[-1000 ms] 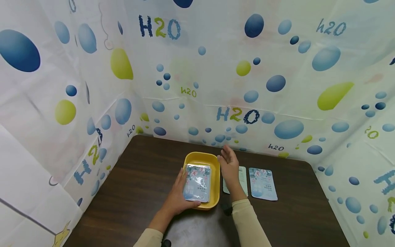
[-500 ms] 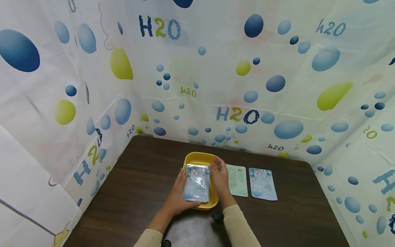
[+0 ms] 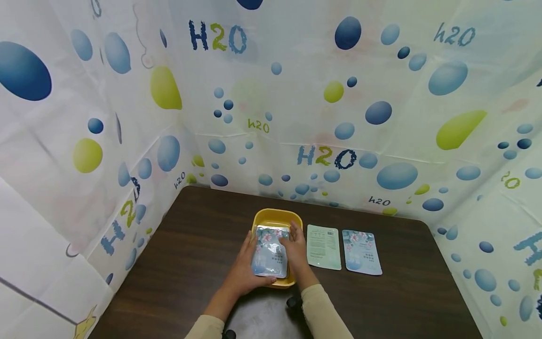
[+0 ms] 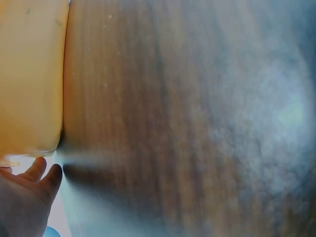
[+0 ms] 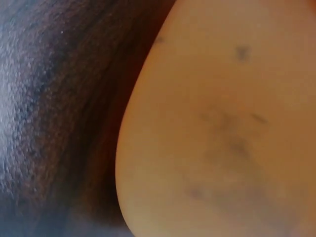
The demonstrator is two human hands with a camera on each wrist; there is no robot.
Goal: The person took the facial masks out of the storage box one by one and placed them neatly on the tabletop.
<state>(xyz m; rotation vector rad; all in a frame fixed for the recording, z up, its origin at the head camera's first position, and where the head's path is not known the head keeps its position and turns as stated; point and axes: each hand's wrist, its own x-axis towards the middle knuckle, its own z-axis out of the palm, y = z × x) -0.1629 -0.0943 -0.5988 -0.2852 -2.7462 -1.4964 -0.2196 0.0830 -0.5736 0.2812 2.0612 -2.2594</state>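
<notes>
**Packet (image 3: 268, 259) in a yellow tray (image 3: 273, 216)**

Head view: The tray stood on the far middle part of the dark brown table (image 3: 186, 256), and the packet, blue with pink flowers, lay face up in it, towards the near end. The left hand (image 3: 244, 268) was spread wide around the tray's near left corner, its fairly straight fingers along the left side and its thumb at the packet's near edge. The right hand (image 3: 297, 248) was at the tray's right side, thumb and fingers parted, the thumb over the packet's right edge and the fingers pointing to the far end. Just right of the tray lay a pale green packet (image 3: 323, 247), printed with small text; beside it, a little apart, was the rightmost packet (image 3: 362, 253), blue and flowered. Behind stood a white curtain (image 3: 296, 103) with blue and green drops and "H2O" lettering.

Left wrist view: The tray's smooth wall filled the far left, with the wood of the table to its right and a whitish sheen beyond. Parted fingers of the left hand showed at the lower left, by the tray's corner.

Right wrist view: The tray's wall, blurred and marked with dark smudges, took up the right; the table was at left.
</notes>
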